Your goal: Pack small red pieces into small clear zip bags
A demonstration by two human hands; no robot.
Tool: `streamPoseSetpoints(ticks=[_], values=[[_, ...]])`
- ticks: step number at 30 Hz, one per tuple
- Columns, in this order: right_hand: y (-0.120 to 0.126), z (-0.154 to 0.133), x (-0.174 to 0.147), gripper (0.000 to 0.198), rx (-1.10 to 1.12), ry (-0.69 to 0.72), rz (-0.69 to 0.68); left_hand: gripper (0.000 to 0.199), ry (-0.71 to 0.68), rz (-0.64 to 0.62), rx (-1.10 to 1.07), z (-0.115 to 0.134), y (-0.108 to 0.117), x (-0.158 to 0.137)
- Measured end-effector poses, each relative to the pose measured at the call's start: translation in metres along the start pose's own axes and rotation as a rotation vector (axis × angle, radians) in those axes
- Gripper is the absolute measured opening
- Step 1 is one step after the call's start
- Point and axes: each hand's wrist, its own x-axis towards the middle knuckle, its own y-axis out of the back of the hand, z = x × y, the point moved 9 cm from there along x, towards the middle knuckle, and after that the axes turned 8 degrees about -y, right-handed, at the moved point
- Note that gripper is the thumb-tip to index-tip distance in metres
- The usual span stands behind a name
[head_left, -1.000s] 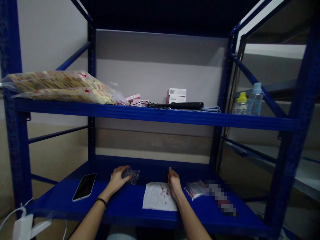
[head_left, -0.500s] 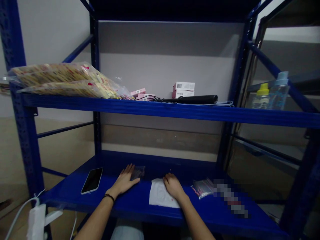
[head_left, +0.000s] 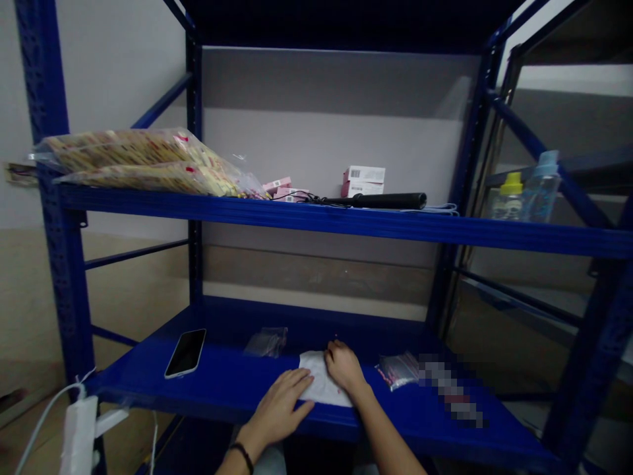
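A blue metal rack (head_left: 346, 221) with 3 visible levels stands before pale grey walls (head_left: 119, 72), tan lower down. Light is dim; the top shelf (head_left: 341, 23) looks nearly black underneath.

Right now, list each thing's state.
phone, flat, screen dark
clear plastic, lying flat
bag of pink pieces, lying down
white paper, spread, partly covered
left hand, open, palm down
right hand, fingers curled, grip unclear
yellow-capped bottle, upright
blue-capped bottle, upright
large bags, stacked, filled
white boxes, stacked

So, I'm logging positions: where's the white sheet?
In the head view, the white sheet lies low, just right of centre, on the lower shelf, with the left hand at its left edge and the right hand over its right part.
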Motion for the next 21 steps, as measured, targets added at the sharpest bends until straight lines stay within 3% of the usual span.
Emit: streamPoseSetpoints(ticks=[4,8,14,21], values=[[0.018,0.013,0.005,0.018,0.024,-0.018,0.055,0.060,-0.004,-0.043,-0.041,-0.008,-0.001,0.000],[0.029,0.046,0.027,0.028,0.041,-0.136,0.103,0.067,-0.002,-0.071,-0.101,-0.013,-0.005,-0.003],[0.000,0.063,0.067,0.022,-0.008,-0.195,-0.010,0.063,0.056,0.005,-0.128,-0.018,-0.003,-0.004],[-0.017,0.057,0.073,0.016,-0.066,-0.205,-0.081,0.059,0.069,0.064,-0.144,-0.027,-0.006,-0.008]])
